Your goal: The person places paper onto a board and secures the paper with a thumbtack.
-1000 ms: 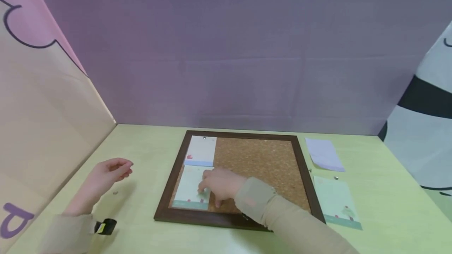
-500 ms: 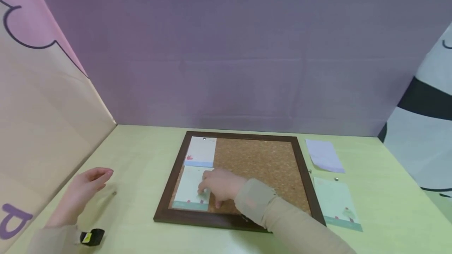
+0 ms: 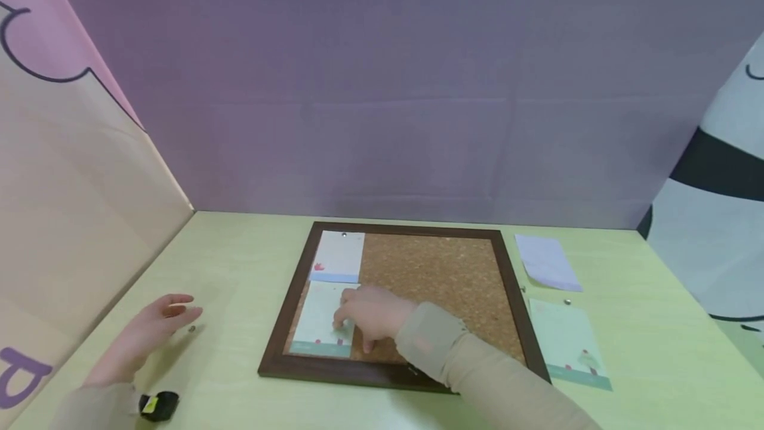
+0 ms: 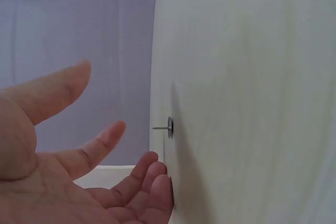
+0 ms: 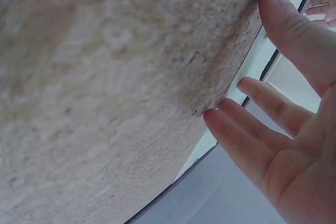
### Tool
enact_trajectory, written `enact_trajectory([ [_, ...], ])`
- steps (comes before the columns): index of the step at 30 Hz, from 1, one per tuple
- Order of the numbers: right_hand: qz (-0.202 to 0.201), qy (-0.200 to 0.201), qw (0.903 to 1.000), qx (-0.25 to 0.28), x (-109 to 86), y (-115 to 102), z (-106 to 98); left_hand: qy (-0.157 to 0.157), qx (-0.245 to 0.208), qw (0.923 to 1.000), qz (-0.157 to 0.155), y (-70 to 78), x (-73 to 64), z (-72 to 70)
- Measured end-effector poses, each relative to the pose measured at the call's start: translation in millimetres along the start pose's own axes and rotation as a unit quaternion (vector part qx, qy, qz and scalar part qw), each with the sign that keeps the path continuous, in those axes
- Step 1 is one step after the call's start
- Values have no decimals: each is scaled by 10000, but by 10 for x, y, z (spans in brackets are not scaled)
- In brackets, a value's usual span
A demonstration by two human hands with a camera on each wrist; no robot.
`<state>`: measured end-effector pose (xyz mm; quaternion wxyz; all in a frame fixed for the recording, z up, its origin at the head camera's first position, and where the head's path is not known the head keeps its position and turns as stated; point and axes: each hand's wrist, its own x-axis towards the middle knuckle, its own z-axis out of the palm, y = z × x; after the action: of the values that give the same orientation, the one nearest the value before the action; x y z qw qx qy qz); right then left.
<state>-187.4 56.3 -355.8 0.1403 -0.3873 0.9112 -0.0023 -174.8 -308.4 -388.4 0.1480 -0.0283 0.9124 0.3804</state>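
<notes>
My left hand (image 3: pixel 149 330) hovers low over the table with thumb and forefinger spread apart, beside a metal thumbtack (image 3: pixel 191 328). In the left wrist view that thumbtack (image 4: pixel 169 128) lies on its head, pin pointing up; the other fingertips are close to the tabletop, and nothing is held. My right hand (image 3: pixel 379 314) rests on the framed corkboard (image 3: pixel 438 271), its fingertips on a pale green note sheet (image 3: pixel 313 317). From the right wrist, the thumb and fingers (image 5: pixel 236 129) look extended against the board. Above the green sheet lies a white note sheet (image 3: pixel 339 257) with a tack at its top.
Right of the board lie a lilac sheet (image 3: pixel 549 262) and a second green sheet (image 3: pixel 570 340). Two more tacks are there, one (image 3: pixel 568 302) at that green sheet's top edge, another (image 3: pixel 523 289) by the frame. Fabric walls (image 3: pixel 382 85) enclose the table.
My left hand has drawn leftward and come down beside the thumbtack; its thumb and forefinger, close together before, are now parted. My right hand stays in place on the board.
</notes>
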Motion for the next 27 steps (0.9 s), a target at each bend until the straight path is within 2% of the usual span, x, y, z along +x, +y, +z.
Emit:
enact_trajectory([
  [5, -12, 9, 10000, -7, 2, 3, 0, 9, 228, 9997, 120, 38, 33, 32],
  [14, -23, -6, 10000, -8, 12, 8, 11, 67, 664, 9961, 581, 54, 115, 61],
  [22, -43, 15, 10000, -74, 32, 18, 26, 127, 1392, 9883, 619, 135, 146, 62],
  [27, -36, 14, 10000, -76, 34, 14, 23, 142, 1495, 9864, 673, 187, 160, 95],
])
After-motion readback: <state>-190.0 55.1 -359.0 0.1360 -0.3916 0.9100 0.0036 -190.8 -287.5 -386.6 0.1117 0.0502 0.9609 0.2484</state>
